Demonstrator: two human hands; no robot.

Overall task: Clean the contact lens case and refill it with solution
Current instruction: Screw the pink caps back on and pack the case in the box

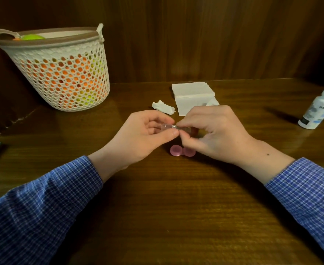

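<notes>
Reaching in from the near edge, two blue checked sleeves (48, 197) lead to bare hands that meet over the middle of the dark wooden table (167, 217). Just nearer than the grip, lying on the table under the right hand's knuckles, sit two pink round pieces (182, 151) side by side, touching; whether they are caps or the cups of the case cannot be told.

The left hand (138, 136) closes thumb and fingertips on one end of a small clear plastic piece (169, 126), held above the table. The right hand (214, 132) pinches the other end of it, fingers curled tight, with a bit of reddish-pink showing behind them; what that is stays unclear. Both grips are clamped on the clear piece, fingertips nearly touching.

Just beyond the grip lies a crumpled white tissue (163, 107), and beside it, to the right, a folded stack of white tissues (193, 96). Well off to the right of the grip stands a white solution bottle (318, 108), leaning in the wide view. Far to the left and behind, a white perforated basket (61, 73) holds orange and green things.
</notes>
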